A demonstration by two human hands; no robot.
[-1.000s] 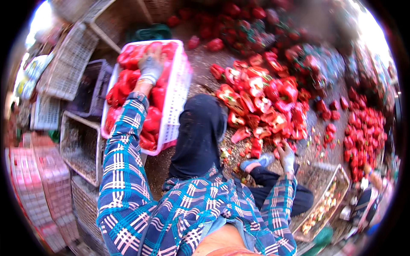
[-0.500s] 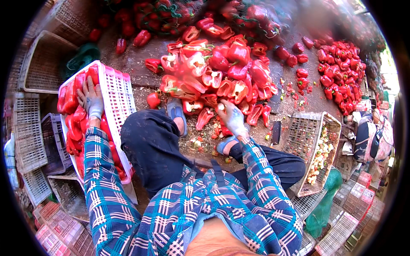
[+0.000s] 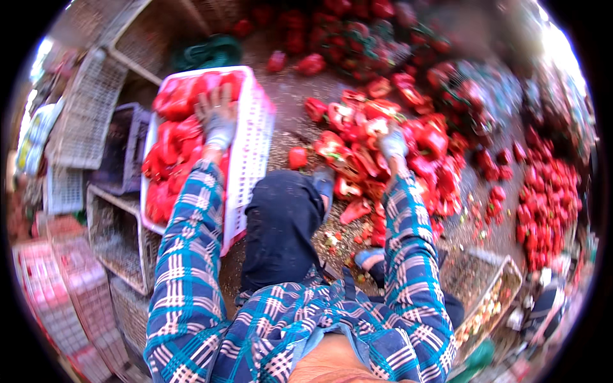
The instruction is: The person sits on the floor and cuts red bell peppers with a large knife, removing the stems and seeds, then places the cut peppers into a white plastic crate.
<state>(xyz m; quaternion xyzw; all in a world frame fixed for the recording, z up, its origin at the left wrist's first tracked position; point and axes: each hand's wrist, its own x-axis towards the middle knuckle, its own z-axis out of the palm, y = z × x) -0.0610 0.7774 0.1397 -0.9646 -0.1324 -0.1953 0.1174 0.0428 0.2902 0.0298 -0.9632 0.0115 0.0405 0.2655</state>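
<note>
A white and pink plastic crate (image 3: 257,140) full of red bell peppers (image 3: 171,143) stands at my left. My left hand (image 3: 218,121), in a pale glove, lies on those peppers with its fingers spread, holding nothing. In front of me is a heap of cut red bell peppers (image 3: 348,167), many showing pale cores and seeds. My gloved right hand (image 3: 393,142) reaches into the heap, touching a cut pepper half (image 3: 375,129) near its fingertips. Its fingers are blurred and partly lost among the peppers, so its grip is unclear.
At right front stands a dirty crate (image 3: 511,271) with pale pepper cores inside. Whole red peppers (image 3: 548,201) form another heap at far right. Net bags of peppers (image 3: 469,96) lie at the back. Empty crates (image 3: 118,233) are stacked on the left. Seeds litter the floor.
The view has swung left, shifting the scene rightward in the picture. My right hand has moved from the heap's near edge farther into it. My left hand stays on the crate's peppers.
</note>
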